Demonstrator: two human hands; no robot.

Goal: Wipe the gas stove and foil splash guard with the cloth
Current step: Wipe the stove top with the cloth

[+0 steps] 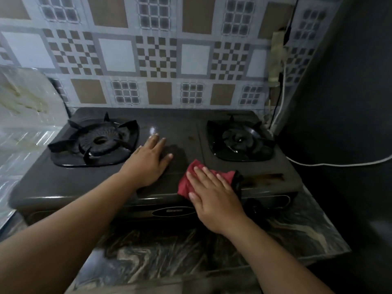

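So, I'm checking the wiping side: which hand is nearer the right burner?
Right. The right hand presses the cloth just in front of the right burner; the left hand rests mid-stove, farther away.

You are working in dim, flat light, and the right side falls off into near black. A small bright glint sits on the gas stove (182,132) top between the burners, just past the fingertips of your left hand (148,162), which throws a soft shadow to its right. The foil splash guard (23,115) at far left catches streaky glare and looks smeared. Your wide lens bows the tiled wall (157,52) and stretches your forearms near the lower edge. Detail is soft and grainy throughout.
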